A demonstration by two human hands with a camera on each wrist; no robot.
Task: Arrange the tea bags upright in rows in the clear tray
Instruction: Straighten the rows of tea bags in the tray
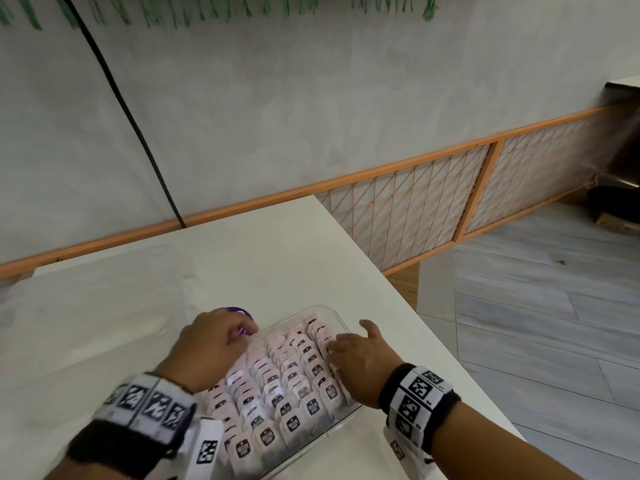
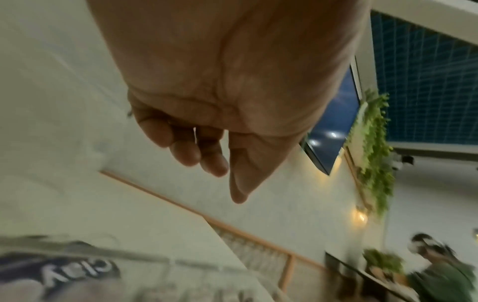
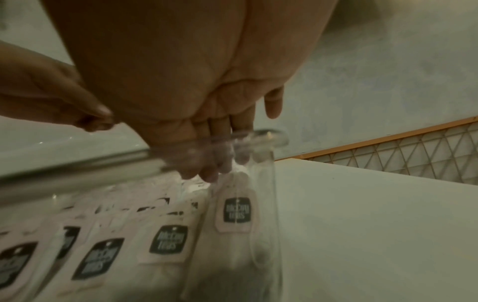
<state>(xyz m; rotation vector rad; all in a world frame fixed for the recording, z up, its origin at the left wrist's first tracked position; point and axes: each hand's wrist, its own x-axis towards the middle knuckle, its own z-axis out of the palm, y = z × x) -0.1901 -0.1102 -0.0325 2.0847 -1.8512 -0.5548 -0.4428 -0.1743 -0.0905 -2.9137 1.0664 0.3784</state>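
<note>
A clear tray sits near the table's front edge, packed with pale pink tea bags standing upright in several rows, dark labels facing me. My right hand lies over the rightmost row, and its straight fingers reach down inside the tray's right wall and touch the bags. My left hand hovers over the tray's far left side. In the left wrist view, its fingers are loosely curled and nothing shows in them. The picture there is blurred.
A purple object lies on the white table just behind my left hand. The table's right edge drops to a grey floor. An orange lattice fence and a black cable line the wall. A person is far off.
</note>
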